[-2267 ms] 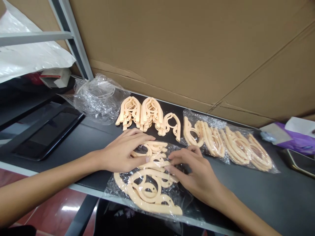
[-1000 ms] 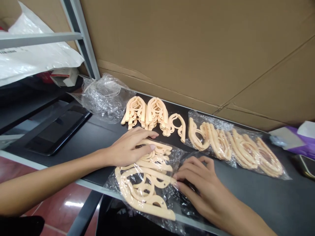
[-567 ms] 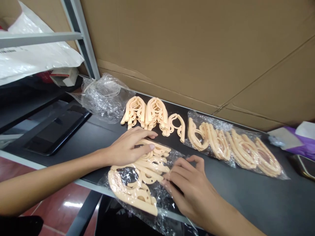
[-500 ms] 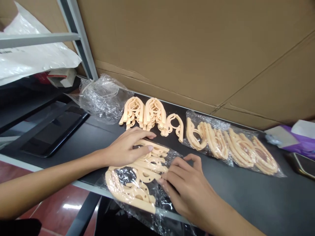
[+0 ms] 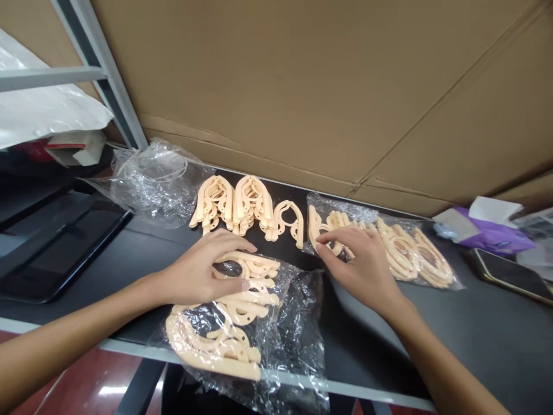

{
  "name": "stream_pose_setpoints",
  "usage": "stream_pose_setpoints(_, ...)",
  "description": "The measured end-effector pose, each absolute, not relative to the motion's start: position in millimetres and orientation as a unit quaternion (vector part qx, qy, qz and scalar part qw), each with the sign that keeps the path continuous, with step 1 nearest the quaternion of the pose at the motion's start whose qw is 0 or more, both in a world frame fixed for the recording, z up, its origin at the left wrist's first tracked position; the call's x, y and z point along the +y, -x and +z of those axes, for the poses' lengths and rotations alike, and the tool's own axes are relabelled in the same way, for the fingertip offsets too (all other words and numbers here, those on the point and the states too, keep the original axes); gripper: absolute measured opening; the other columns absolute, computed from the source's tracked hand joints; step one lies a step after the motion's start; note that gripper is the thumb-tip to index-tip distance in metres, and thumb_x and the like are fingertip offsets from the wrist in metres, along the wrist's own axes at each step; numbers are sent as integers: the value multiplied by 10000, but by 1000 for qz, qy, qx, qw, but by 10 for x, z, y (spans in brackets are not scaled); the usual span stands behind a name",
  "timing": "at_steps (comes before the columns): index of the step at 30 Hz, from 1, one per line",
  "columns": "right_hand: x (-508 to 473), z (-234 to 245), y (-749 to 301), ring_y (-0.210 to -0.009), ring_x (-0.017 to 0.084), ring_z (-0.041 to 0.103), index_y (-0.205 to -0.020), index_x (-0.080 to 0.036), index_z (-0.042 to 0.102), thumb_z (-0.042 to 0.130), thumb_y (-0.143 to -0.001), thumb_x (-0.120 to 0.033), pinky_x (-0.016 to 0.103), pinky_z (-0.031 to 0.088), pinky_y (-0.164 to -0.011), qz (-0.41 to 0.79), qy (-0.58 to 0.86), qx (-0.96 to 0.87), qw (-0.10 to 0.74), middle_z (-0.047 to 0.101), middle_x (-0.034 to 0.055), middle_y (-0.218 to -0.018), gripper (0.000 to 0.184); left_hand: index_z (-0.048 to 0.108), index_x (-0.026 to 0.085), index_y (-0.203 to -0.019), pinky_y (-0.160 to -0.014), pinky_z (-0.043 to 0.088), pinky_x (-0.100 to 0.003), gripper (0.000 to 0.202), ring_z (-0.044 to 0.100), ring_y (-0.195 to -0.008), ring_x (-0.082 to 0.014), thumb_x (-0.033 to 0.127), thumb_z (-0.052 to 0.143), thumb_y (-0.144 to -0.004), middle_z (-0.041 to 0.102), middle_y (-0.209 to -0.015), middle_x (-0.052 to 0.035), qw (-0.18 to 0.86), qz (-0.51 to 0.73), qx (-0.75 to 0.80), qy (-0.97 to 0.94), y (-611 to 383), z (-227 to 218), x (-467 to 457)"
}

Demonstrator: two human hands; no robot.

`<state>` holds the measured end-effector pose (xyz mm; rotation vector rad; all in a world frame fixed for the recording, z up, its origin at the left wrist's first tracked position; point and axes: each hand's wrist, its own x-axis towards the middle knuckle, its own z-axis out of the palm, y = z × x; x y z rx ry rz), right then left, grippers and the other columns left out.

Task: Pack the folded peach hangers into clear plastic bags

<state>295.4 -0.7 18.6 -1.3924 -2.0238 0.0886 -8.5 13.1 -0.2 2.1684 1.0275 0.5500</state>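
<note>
My left hand (image 5: 205,270) cups a pile of peach plastic folding hangers (image 5: 246,302) through a clear plastic bag (image 5: 298,340) at the table's front edge, with the thumb in front and the fingers behind. My right hand (image 5: 360,262) has its fingers spread and its fingertips on a second clear bag of hangers (image 5: 400,253), which hides part of that bag. Two loose stacks of hangers (image 5: 231,203) stand at the back, next to a single loose hanger (image 5: 287,222).
A crumpled clear plastic wrap (image 5: 155,184) lies back left, against a large cardboard sheet (image 5: 302,80). A metal shelf upright (image 5: 99,75) and a black flat tray or screen (image 5: 64,253) are at left. A phone (image 5: 510,275) and purple packet (image 5: 492,236) lie right.
My right hand has left the front bag and moved back and right onto the second bag. The front bag now lies spread out to the right. The whole scene has shifted left in view.
</note>
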Motion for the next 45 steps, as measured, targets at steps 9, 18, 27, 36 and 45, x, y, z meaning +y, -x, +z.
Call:
stream_pose_setpoints(9, -145, 91, -2915, -621, 172, 647, -926, -226, 734, 525, -960, -248, 376, 440, -745, 111, 546, -775, 298, 727, -9, -682, 213, 615, 290, -1301, -1053, 487, -494, 463, 576, -1218, -288, 506, 664, -894, 623, -1322, -65, 297, 202, 395, -846, 110, -30, 138)
stream_pose_setpoints(18, -154, -8, -2898, -789, 219, 700, -1023, -208, 727, 480, -995, -210, 385, 469, -788, 102, 526, -791, 295, 790, 56, -905, 248, 616, 245, -1284, -1046, 450, -472, 425, 567, -1205, -290, 465, 651, -923, 656, -1282, -79, 227, 200, 363, -881, 95, 25, 126)
stream_pose_setpoints(27, 197, 117, -2734, -1274, 356, 537, -1188, -168, 704, 448, -1032, -210, 553, 343, -1030, -35, 510, -845, 156, 730, 131, -1242, 302, 612, 254, -1275, -1023, 457, -451, 396, 576, -1173, -263, 450, 657, -934, 661, -1260, -60, 252, 198, 355, -878, 76, -9, 142)
stream_pose_setpoints(36, 133, 67, -2618, -1333, 350, 507, -989, -194, 735, 483, -1002, -149, 599, 181, -1074, -15, 524, -838, 153, 783, 88, -1141, 257, 610, 267, -1281, -1077, 382, -480, 404, 508, -1236, -292, 459, 668, -931, 648, -1281, -53, 230, 199, 362, -881, 99, -20, 144)
stream_pose_setpoints(45, 257, -75, -2754, -1117, 310, 607, -936, -239, 757, 609, -925, -251, 531, 265, -989, 25, 525, -812, 254, 782, 51, -961, 149, 574, 317, -1338, -1136, 331, -509, 630, 497, -1282, -299, 486, 822, -784, 602, -1384, -48, 344, 163, 320, -868, 187, 85, 255)
